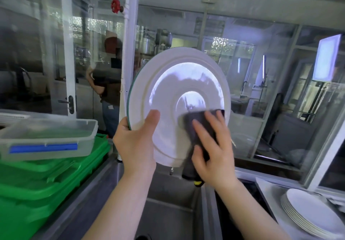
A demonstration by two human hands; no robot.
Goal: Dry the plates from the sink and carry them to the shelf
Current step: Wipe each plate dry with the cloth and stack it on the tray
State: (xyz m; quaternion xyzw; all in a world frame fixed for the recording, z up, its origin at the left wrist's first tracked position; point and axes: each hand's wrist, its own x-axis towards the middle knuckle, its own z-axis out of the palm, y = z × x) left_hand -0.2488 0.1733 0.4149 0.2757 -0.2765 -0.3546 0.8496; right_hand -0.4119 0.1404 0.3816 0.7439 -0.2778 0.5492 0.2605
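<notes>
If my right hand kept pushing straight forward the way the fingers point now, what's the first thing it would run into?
Your right hand already presses the dark cloth against the white plate, so cloth, then plate, come first. Beyond the plate's upper rim it would probably reach the glass window, though depth is unclear.

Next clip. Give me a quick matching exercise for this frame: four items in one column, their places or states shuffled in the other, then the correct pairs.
Items:
1. plate
2. cloth
3. plate stack
4. clear tub

Places or states:
A. on the green crates
B. pressed to the plate by the right hand
C. held upright over the sink by the left hand
D. on the counter at lower right

Pairs: 1-C, 2-B, 3-D, 4-A
</notes>
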